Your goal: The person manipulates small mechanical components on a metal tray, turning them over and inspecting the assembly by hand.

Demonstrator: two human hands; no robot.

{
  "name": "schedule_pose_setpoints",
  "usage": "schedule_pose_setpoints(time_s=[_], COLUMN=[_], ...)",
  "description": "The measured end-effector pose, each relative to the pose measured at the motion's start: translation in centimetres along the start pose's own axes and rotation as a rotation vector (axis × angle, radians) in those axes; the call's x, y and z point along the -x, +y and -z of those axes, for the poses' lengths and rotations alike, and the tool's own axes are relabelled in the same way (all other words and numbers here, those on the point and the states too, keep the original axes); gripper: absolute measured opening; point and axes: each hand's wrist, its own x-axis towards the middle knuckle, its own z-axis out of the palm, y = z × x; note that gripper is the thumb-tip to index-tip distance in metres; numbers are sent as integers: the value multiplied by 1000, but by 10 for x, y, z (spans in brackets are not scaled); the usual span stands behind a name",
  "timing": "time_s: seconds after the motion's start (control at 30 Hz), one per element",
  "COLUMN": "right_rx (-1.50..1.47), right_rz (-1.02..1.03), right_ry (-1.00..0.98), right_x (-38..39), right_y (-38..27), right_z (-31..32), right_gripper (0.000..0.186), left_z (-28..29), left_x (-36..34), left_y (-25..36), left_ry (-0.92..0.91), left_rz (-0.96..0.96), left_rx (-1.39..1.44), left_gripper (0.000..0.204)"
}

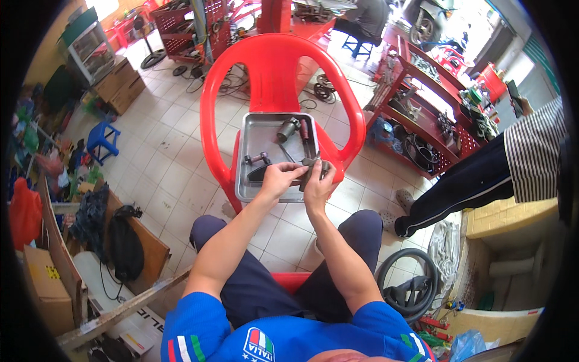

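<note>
My right hand (319,188) is closed around a dark grey metal part (313,164), held over the near right corner of a shallow metal tray (243,145). Beside it my left hand (281,180) pinches at the part's left side; whatever lies between those fingertips is too small to make out. The tray rests on the seat of a red plastic chair (269,72) facing me. Inside it lie a cylindrical metal piece (287,129), a dark red-handled tool (304,130), a thin rod (284,152) and a small dark metal fitting (258,158).
A person in dark trousers (464,181) stands at the right, near a red tool cart (416,90). Black tyres or tubes (410,283) lie by my right knee. On the left are a blue stool (103,142), cardboard boxes (120,87) and cluttered shelves.
</note>
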Motion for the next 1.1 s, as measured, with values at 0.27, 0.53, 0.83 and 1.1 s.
schedule_pose_setpoints(time_s=[0.27, 0.53, 0.83, 1.1], right_rx=[-10, 1, -78, 15], right_rz=[-31, -141, -31, -8], right_ry=[-18, 8, -121, -161], right_x=[-7, -27, -27, -24], right_y=[21, 68, 60, 67], right_z=[-1, 27, 6, -11], right_gripper=[40, 40, 39, 37], left_z=[1, -27, -10, 9], left_x=[-5, -14, -16, -29], left_y=[3, -33, -38, -75], left_ry=[-26, -18, 100, 143], left_rz=[32, 54, -2, -167], left_rx=[-37, -181, -54, -133], left_gripper=[26, 41, 33, 30])
